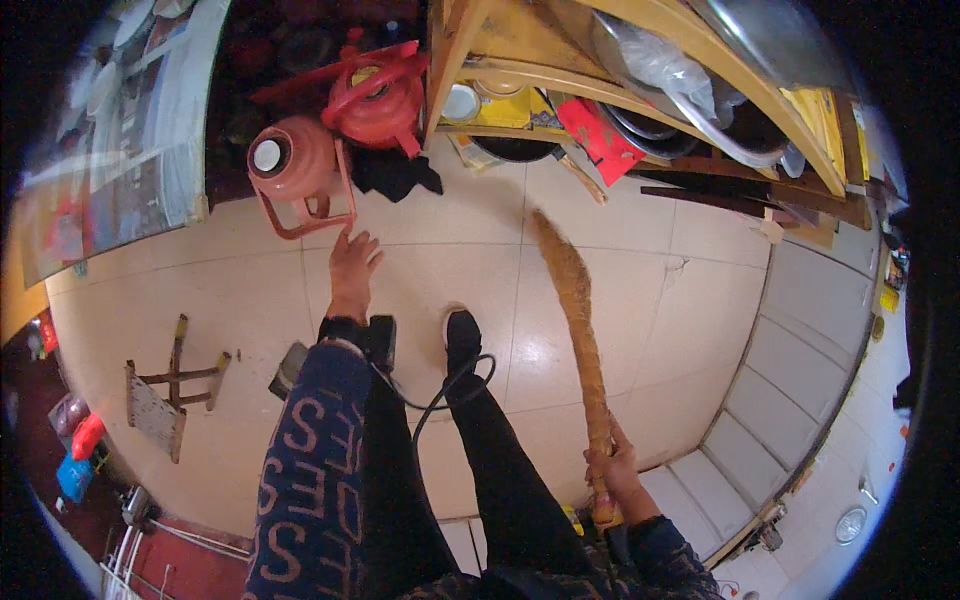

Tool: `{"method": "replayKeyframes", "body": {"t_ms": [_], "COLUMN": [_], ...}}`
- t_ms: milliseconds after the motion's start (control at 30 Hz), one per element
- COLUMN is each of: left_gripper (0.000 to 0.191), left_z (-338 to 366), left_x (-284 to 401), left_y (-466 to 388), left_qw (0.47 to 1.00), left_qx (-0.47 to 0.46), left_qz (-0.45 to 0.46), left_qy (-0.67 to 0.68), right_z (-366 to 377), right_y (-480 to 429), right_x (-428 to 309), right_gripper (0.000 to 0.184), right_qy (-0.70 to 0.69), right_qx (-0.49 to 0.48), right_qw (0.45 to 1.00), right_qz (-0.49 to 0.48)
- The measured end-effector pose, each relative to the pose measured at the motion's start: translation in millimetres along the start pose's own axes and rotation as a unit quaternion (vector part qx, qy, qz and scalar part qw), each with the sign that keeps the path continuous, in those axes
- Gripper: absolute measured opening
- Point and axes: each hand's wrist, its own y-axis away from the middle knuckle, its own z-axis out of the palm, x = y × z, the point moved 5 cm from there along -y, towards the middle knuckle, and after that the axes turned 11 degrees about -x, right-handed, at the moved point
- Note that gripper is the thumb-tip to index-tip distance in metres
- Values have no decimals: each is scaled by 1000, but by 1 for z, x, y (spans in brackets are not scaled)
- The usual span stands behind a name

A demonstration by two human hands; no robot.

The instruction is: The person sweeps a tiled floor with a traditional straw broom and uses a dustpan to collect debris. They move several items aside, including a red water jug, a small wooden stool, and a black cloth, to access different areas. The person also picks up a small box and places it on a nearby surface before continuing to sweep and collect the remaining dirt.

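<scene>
My right hand [616, 466] grips the lower end of a long straw broom [581, 315]. Its wider, frayed end points away from me over the tiled floor. My left hand [351, 274] reaches forward with fingers apart. Its fingertips are at the bottom edge of the handle frame of a pink plastic thermos flask [300, 161] with a pale cap; whether they touch it I cannot tell. Just behind stands a red thermos-like container [379, 97], and a black cloth [397, 176] lies beside the pink flask.
A wooden shelf [540, 67] holds bowls, a plastic bag [667, 67] and a red packet [596, 139]. A small folding stool [161, 405] lies tipped over at left. A glass-topped table [142, 135] stands far left, pale cabinets [787, 367] at right. A cable hangs across my legs.
</scene>
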Motion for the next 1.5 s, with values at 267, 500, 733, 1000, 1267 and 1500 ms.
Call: {"method": "replayKeyframes", "body": {"t_ms": [267,500,733,1000,1267,1500], "left_gripper": [46,47,54,72,82,79], "left_z": [-128,-208,-283,-389,-422,-418], "left_x": [-34,-104,-165,-138,-153,-142], "left_y": [175,368,401,269,209,272], "left_qw": [977,928,856,713,797,843], "left_qx": [137,345,310,240,181,200], "left_qz": [-106,-140,-176,-138,-230,-135], "left_qy": [-121,-23,-376,-644,-528,-482], "right_z": [-54,68,160,177,270,407], "right_y": [-91,-84,-11,6,-35,3], "right_x": [-47,-44,-38,8,38,46], "right_gripper": [25,28,65,67,33,59], "right_qy": [-120,-38,102,212,52,152], "right_qx": [81,-35,-173,-63,-23,-208], "right_qw": [989,999,976,973,998,964], "right_qz": [-38,-1,89,68,42,63]}}
